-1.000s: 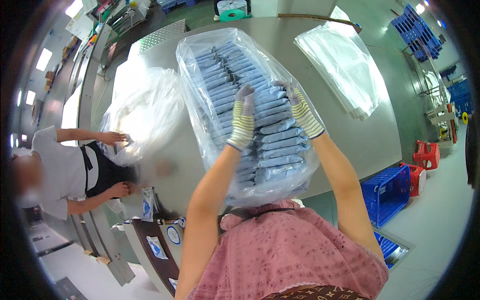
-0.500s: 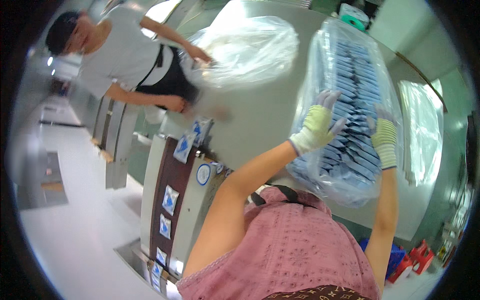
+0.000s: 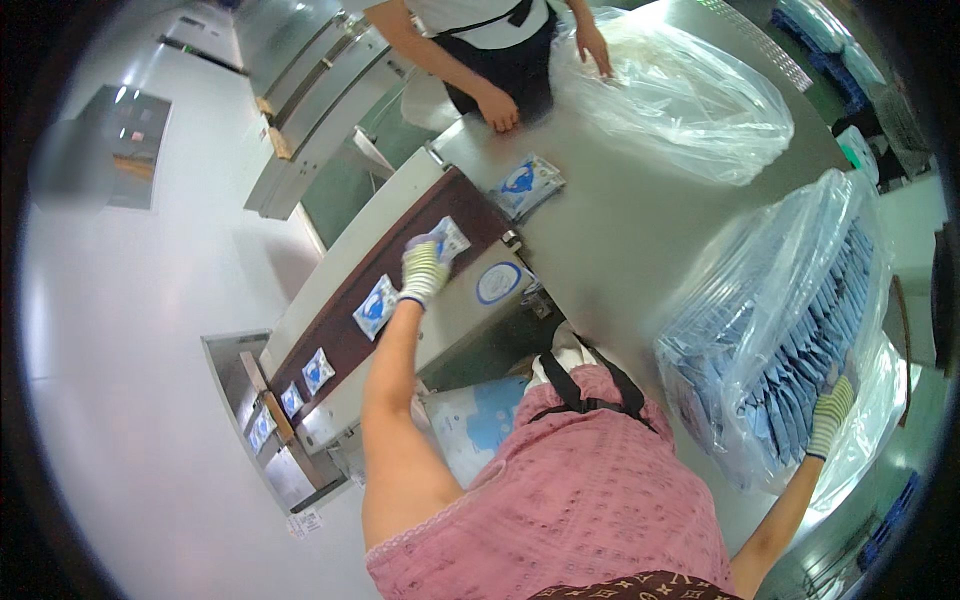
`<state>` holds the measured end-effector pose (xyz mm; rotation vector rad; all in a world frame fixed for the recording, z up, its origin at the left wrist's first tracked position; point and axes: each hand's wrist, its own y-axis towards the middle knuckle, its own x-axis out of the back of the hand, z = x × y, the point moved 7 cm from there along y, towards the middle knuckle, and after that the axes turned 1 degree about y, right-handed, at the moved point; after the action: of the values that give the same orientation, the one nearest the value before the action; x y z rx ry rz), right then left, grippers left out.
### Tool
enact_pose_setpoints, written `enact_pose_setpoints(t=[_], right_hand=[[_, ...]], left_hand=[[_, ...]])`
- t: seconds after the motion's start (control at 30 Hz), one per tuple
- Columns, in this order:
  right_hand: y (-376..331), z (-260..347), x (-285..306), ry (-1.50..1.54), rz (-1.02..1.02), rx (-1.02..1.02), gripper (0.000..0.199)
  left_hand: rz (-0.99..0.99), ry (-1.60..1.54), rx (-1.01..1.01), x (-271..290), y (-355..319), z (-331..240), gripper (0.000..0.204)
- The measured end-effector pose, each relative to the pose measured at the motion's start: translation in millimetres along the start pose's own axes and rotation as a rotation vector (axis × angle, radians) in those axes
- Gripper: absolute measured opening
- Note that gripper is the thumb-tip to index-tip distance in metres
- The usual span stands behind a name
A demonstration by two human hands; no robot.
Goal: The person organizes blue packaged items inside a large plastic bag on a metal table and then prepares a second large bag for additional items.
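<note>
My left hand (image 3: pixel 424 270), in a striped yellow-green and white glove, reaches over the brown conveyor belt (image 3: pixel 400 238). Its fingers are closed at the near end of a small blue-and-white packet (image 3: pixel 453 238). Behind it on the belt lies another packet (image 3: pixel 376 307). At the right, my right hand (image 3: pixel 830 412), gloved alike, rests open against the packed blue packets (image 3: pixel 800 365). They stand in tight rows inside a large clear plastic bag (image 3: pixel 740 275). Where the bag and packets cover its fingertips, the hand is partly hidden.
Across the metal table (image 3: pixel 610 240) a person (image 3: pixel 490 60) stands with a hand on a crumpled clear bag (image 3: pixel 690 100). Loose packets (image 3: pixel 527 187) lie at the belt's end. Clear plastic sheets (image 3: pixel 870 430) lie at the right; a blue-and-white sack (image 3: pixel 475 425) is below the conveyor.
My view has turned left. My left hand has left the bagged packets and come onto a packet on the belt. My right hand stays at the bag, lower along its side.
</note>
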<state>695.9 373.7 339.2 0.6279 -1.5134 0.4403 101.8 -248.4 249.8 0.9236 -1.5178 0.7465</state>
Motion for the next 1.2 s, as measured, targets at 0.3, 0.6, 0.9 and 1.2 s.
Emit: enact_pose_setpoints(t=[0.3,0.6,0.9,1.2], right_hand=[[-1,17,21,0.069,-0.006,-0.012,0.053],[-6,27,30,0.083,0.003,-0.078,0.055],[-15,35,27,0.058,-0.013,-0.057,0.044],[-6,50,47,-0.039,0.013,-0.121,0.053]], left_hand=[[0.427,0.018,0.336,-22,-22,105,0.047],[0.382,-0.557,-0.260,-18,127,-55,0.039],[0.949,-0.435,0.006,-119,193,-113,0.054],[0.182,0.149,-0.813,-99,62,-261,0.085]])
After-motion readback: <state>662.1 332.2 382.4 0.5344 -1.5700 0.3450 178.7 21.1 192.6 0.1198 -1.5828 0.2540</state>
